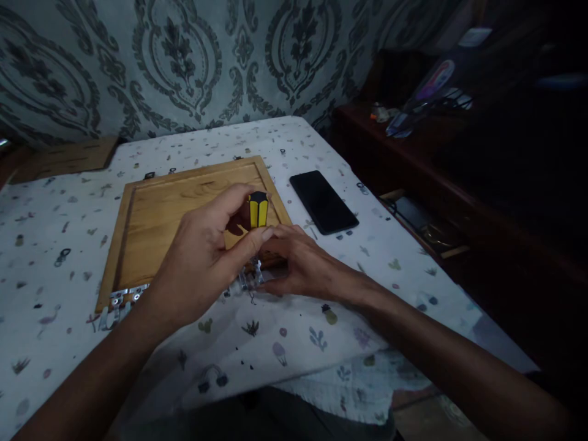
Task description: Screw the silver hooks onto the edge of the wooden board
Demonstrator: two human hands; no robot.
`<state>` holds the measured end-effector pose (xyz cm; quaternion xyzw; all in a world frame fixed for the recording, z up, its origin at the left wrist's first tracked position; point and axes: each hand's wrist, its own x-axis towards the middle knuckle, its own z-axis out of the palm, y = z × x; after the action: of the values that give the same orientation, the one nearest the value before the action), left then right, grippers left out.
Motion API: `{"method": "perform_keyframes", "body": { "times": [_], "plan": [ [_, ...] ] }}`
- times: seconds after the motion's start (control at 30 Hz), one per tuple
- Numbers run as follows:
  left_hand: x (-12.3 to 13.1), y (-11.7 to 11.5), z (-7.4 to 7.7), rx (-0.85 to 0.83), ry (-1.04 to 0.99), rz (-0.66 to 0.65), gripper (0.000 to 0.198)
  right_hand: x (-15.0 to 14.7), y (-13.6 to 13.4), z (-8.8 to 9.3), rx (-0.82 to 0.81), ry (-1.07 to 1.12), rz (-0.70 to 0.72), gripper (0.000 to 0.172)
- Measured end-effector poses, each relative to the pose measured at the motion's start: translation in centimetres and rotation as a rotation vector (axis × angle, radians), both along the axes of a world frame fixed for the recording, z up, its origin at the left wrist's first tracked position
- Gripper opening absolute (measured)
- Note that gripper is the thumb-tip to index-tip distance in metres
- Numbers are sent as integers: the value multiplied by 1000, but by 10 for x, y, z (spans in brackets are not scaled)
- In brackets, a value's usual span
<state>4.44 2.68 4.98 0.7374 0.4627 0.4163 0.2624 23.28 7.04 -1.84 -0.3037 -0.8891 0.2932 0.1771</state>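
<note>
My left hand is closed around a screwdriver with a yellow and black handle, held upright. Below it, a metal hinge sits at the near right corner of a wooden cabinet door lying flat. My right hand is closed at that hinge, its thumb low against the metal and its other fingers beside the screwdriver. The screwdriver's tip is hidden behind my fingers. Another metal hinge is fixed at the door's near left corner, with screws showing.
A black phone lies right of the door on the patterned tablecloth. A piece of cardboard rests at the back left. Beyond the table's right edge stands dark furniture with a clear bottle and an open drawer.
</note>
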Motion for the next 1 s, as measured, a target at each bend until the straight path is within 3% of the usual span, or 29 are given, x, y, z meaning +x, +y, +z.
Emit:
{"method": "perform_keyframes", "body": {
  "times": [0.07,0.17,0.5,0.6,0.7,0.87,1.0],
  "plan": [
    [1,1,1,14,6,7,27,0,0,0,14,14,9,33],
    [4,1,3,50,23,-8,15,0,0,0,17,26,15,34],
    [-8,-5,4,157,137,44,9,-1,2,1,2,13,17,34],
    [-6,-8,3,153,103,63,23,-1,2,1,1,38,7,36],
    [3,-12,2,77,-19,97,30,-1,1,2,-4,37,12,33],
    [28,-11,-4,-128,-449,54,2,-2,0,4,-20,8,-3,32],
    [48,-6,-7,-102,-669,101,30,-3,0,3,-19,1,-8,30]
  ]
}}
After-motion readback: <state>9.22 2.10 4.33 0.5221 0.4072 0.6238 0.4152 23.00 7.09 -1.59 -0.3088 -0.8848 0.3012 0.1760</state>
